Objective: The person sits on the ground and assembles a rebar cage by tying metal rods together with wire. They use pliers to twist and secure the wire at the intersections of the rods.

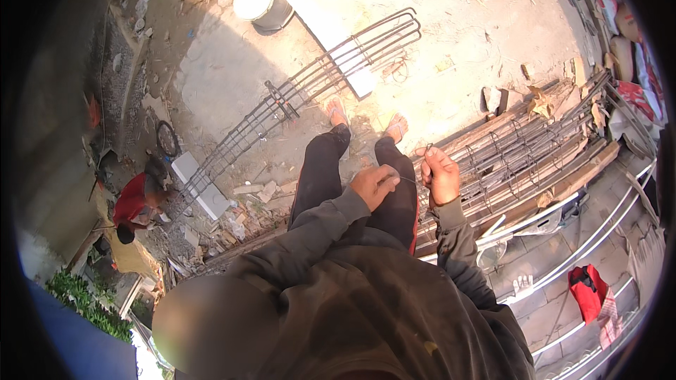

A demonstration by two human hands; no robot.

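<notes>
Closest to me, my left hand (373, 186) is pinched on a thin tie wire (407, 179) that runs across to my right hand (440, 172), whose fingers are closed on its other end, raised just over the near rebar cage (521, 151). That cage already carries many stirrups along its bars, so I judge the tying well advanced. Beyond my feet lies another rebar cage (317, 81) on the ground, then a white bucket (260, 3).
</notes>
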